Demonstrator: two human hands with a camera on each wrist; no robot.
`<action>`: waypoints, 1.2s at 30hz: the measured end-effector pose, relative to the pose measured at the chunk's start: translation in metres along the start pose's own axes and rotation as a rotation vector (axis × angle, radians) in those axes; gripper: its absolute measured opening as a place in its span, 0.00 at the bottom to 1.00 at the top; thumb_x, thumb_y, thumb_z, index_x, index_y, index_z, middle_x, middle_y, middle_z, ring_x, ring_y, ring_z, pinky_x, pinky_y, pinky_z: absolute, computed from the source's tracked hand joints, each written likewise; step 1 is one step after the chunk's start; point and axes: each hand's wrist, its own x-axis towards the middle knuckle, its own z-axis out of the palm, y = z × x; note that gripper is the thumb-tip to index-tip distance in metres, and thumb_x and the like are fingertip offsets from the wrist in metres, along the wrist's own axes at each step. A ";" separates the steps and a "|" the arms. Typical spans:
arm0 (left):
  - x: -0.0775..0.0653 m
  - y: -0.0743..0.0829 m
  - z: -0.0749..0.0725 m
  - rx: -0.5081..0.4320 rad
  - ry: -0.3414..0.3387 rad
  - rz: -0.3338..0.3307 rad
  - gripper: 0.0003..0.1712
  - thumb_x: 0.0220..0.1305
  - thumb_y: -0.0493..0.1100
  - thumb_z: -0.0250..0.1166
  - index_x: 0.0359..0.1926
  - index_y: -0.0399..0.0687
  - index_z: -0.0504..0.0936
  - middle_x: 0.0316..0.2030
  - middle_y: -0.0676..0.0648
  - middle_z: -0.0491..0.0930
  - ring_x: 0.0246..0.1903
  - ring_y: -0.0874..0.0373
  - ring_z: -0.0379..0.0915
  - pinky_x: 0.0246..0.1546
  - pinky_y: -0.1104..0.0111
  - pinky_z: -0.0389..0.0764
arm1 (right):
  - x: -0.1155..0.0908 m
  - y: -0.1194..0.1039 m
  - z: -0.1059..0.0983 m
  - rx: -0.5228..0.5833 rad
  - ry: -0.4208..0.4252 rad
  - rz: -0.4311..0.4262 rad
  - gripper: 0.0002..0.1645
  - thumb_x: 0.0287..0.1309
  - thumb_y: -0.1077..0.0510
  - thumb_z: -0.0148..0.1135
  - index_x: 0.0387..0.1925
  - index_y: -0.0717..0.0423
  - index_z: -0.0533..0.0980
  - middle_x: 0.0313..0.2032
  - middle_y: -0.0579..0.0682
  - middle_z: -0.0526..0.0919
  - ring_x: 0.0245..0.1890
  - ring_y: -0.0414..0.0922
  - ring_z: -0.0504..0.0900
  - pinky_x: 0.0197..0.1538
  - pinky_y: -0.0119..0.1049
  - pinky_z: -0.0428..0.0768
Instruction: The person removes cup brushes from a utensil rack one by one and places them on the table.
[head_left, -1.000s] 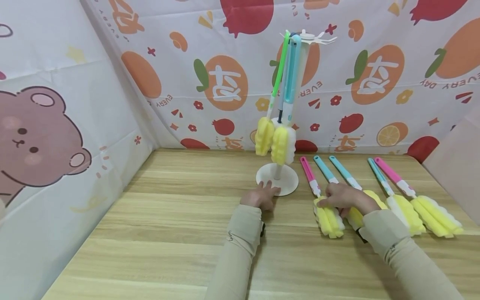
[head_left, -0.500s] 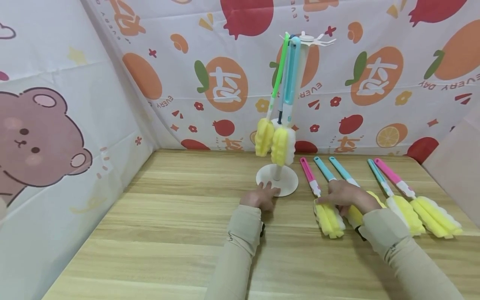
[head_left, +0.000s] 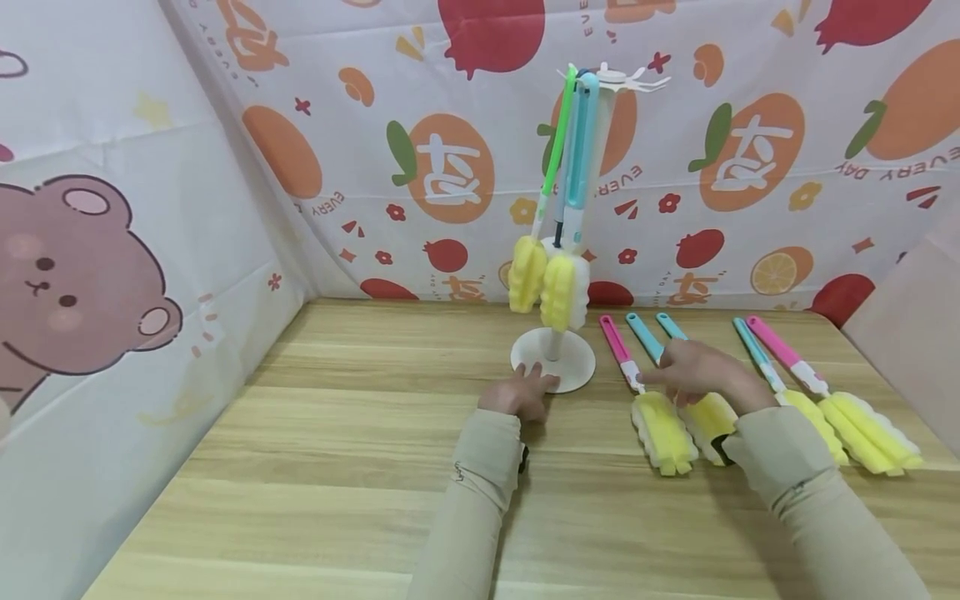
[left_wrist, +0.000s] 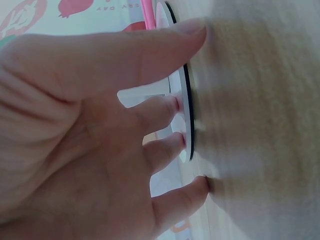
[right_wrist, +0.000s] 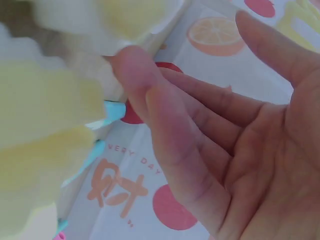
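Note:
My left hand (head_left: 517, 392) rests its spread fingertips on the round white base (head_left: 573, 358) of a stand; in the left wrist view, two fingertips press its edge (left_wrist: 188, 115). From the stand's top hang several sponge bottle brushes, among them a green-handled one (head_left: 557, 154) and a blue-handled one (head_left: 580, 158). My right hand (head_left: 697, 371) hovers over the brushes lying at right, between a pink-handled brush (head_left: 663, 433) and a blue-handled brush (head_left: 711, 421). In the right wrist view its thumb stands apart, fingers loosely bent and holding nothing, beside yellow sponge heads (right_wrist: 45, 105).
Farther right lie another blue-handled brush (head_left: 810, 417) and another pink-handled brush (head_left: 873, 433). White prongs (head_left: 637, 82) stick out at the stand's top. A fruit-print cloth (head_left: 360, 217) hangs behind the wooden table (head_left: 337, 467), and a bear-print cloth (head_left: 217, 167) at left.
My right hand has risen off the sponge heads and moved slightly farther back. The leftmost lying brush's sponge head has turned and shifted a little right. My left hand stays on the base.

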 end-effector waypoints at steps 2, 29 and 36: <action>0.000 0.000 0.000 -0.005 -0.001 -0.004 0.39 0.53 0.38 0.59 0.65 0.64 0.58 0.69 0.49 0.42 0.65 0.51 0.33 0.54 0.46 0.63 | 0.000 -0.001 -0.004 -0.015 0.032 -0.030 0.27 0.58 0.45 0.54 0.15 0.62 0.75 0.14 0.53 0.78 0.17 0.45 0.77 0.22 0.36 0.77; -0.002 0.001 0.000 -0.029 -0.009 -0.027 0.42 0.50 0.37 0.62 0.66 0.67 0.57 0.70 0.51 0.40 0.65 0.53 0.30 0.54 0.47 0.63 | 0.001 -0.023 -0.010 0.155 0.621 -0.116 0.24 0.58 0.44 0.55 0.44 0.61 0.75 0.41 0.57 0.78 0.37 0.49 0.73 0.36 0.45 0.76; -0.003 0.001 0.001 -0.041 -0.013 -0.035 0.42 0.50 0.37 0.61 0.66 0.67 0.57 0.70 0.52 0.40 0.65 0.54 0.30 0.55 0.47 0.62 | 0.003 -0.029 -0.010 0.200 0.683 -0.117 0.24 0.57 0.45 0.56 0.46 0.60 0.75 0.38 0.57 0.79 0.31 0.47 0.77 0.31 0.38 0.77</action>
